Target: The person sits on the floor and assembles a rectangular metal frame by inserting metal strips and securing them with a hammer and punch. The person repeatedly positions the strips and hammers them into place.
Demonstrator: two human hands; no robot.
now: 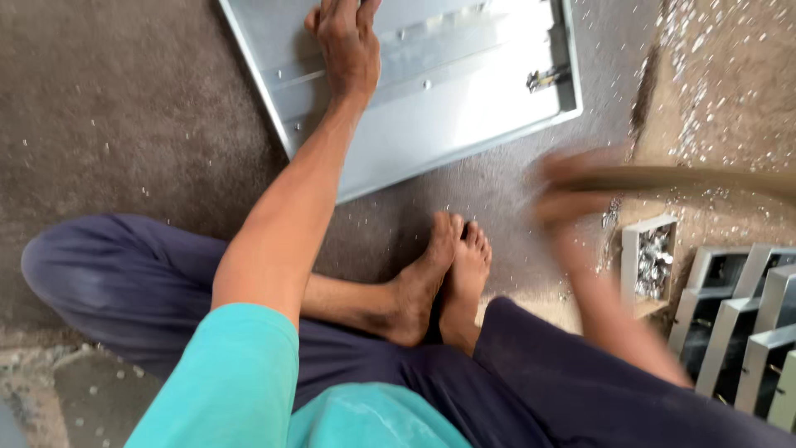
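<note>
head view looks straight down at a person sitting cross-legged on a rough grey-brown floor point(124, 108), bare feet point(439, 278) tucked together between dark blue trouser legs, a teal sleeve in the near foreground. bright metal shavings point(705, 75) lie scattered over the floor, thickest toward the upper right, thinner in front of the feet.

ahead of the feet lies a flat grey metal panel point(464, 108) with raised edges, set at a slant; a ribbed strip runs across it and a small metal fitting point(543, 79) sits near its right edge. to the right, a small open box point(651, 257) holds a heap of shiny small metal pieces, too small to tell apart. just beyond it, at the right edge, a row of grey metal channel sections point(746, 323) stands packed side by side.

left hand point(347, 41) is stretched out at arm's length and lies palm down on the panel, fingers spread flat along the ribbed strip, pressing rather than gripping. right hand point(568, 187) is blurred by motion, hovering above the floor between the panel and the box; it seems wrapped around a long brown stick-like tool point(696, 178) that runs off to the right, though the blur hides how tightly the fingers close.
</note>
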